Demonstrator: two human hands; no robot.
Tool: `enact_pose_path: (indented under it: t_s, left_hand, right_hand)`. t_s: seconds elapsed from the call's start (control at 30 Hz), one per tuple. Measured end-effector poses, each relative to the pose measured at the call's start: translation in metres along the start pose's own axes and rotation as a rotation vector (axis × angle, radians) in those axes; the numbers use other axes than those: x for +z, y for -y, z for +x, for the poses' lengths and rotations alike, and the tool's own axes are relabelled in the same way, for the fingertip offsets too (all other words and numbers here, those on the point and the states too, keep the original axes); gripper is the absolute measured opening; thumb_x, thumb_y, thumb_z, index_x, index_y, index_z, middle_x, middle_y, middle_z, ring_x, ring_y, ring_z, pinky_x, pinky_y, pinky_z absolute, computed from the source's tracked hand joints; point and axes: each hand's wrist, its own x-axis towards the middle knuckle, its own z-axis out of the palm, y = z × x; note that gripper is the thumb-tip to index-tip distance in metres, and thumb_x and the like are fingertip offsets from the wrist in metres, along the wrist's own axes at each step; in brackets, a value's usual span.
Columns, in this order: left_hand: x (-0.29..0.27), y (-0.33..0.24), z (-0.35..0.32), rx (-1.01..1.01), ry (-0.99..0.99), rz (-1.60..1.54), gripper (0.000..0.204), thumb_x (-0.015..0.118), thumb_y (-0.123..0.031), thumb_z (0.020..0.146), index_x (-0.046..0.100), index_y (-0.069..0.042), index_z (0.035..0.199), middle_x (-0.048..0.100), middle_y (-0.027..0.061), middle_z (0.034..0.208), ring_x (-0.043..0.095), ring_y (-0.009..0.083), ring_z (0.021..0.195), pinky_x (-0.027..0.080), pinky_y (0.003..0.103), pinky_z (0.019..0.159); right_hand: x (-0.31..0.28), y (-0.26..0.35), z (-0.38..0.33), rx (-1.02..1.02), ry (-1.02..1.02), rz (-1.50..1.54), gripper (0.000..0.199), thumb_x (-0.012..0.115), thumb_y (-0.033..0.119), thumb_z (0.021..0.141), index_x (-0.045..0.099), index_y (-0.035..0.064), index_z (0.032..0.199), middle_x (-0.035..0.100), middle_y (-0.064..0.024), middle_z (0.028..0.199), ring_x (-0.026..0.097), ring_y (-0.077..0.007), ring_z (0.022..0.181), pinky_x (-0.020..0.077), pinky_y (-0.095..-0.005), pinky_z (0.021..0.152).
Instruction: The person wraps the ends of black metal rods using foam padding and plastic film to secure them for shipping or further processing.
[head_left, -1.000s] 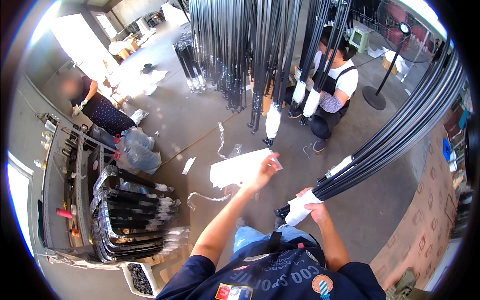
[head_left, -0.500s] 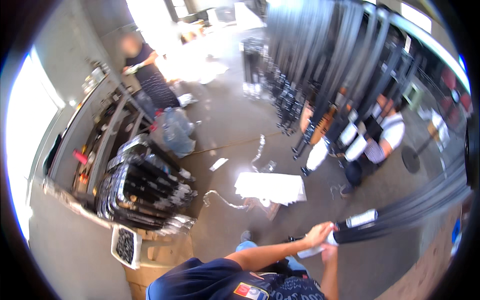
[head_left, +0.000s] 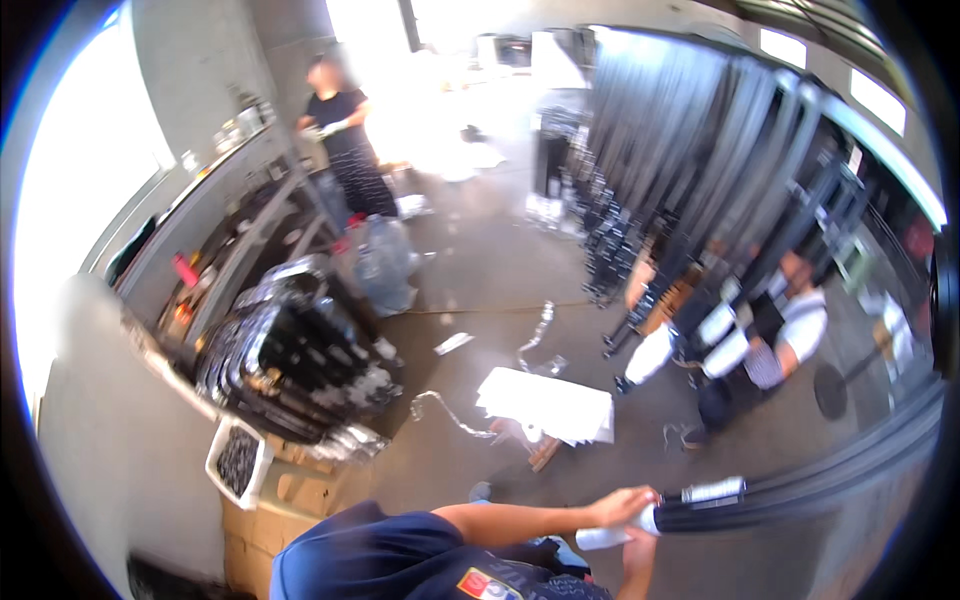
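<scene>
My left hand (head_left: 622, 507) is closed over a white wrapping sheet (head_left: 602, 538) at the end of a long black tube (head_left: 715, 515). Just below it, my right hand (head_left: 639, 548) grips the same white wrapping from underneath. The black tube lies in a row of similar tubes slanting up to the right, beyond my hands. A shorter piece wrapped in clear and white film (head_left: 712, 490) sits on the tubes beside my left hand. The fingertips are partly hidden by the wrapping.
A stack of white sheets (head_left: 550, 402) lies on the floor ahead. Wrapped black frames (head_left: 300, 350) stand at left, near a white bin of small dark parts (head_left: 238, 462). Black tubes hang from a rack (head_left: 680, 130). One person (head_left: 345, 140) stands far left; another (head_left: 790, 330) crouches at right.
The view has shifted, so the room sits lower and farther right. Both hands stay on the white wrapping, which now shows a little farther left.
</scene>
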Motion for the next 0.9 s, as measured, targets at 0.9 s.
enact_pose_path:
  t_s: [0.9]
  left_hand:
    - [-0.036, -0.026, -0.039, -0.174, -0.062, 0.274, 0.016, 0.062, -0.003, 0.076, 0.054, 0.000, 0.089, 0.061, 0.0070, 0.082, 0.059, 0.0136, 0.080, 0.046, 0.028, 0.073]
  right_hand:
    - [0.016, 0.021, 0.007, -0.022, 0.168, -0.050, 0.042, 0.064, 0.002, 0.064, 0.054, 0.0045, 0.105, 0.057, -0.0069, 0.103, 0.051, -0.0191, 0.102, 0.0384, -0.0336, 0.091]
